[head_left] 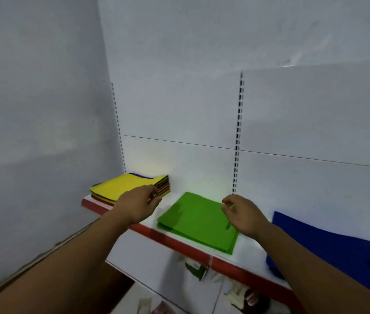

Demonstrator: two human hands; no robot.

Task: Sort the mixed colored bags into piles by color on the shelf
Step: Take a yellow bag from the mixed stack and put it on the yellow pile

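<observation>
Shelf [250,242]: white board with a red front edge [179,243], mounted against a white back panel [179,98] with a slotted upright [238,132].

Position of the bags, left to right:
- Mixed stack [120,184]: far left of the shelf, close to the back panel. A yellow bag lies on top; edges of other colours show along its right side.
- Green pile [197,220]: middle of the shelf, lying flat, apart from the mixed stack.
- Blue pile [315,241]: right of the green pile, lying flat, with a strip of bare shelf between them.

Left hand [137,206]: at the front right corner of the mixed stack. Its fingers [153,192] are bent and meet the stack's edge; blur prevents telling whether they grip a bag.

Right hand [242,216]: above the right edge of the green pile. Its fingers [227,201] are loosely curled, thumb close to forefinger, with nothing held between them.

Lower shelf [147,264]: carries several small items, too blurred to identify.
</observation>
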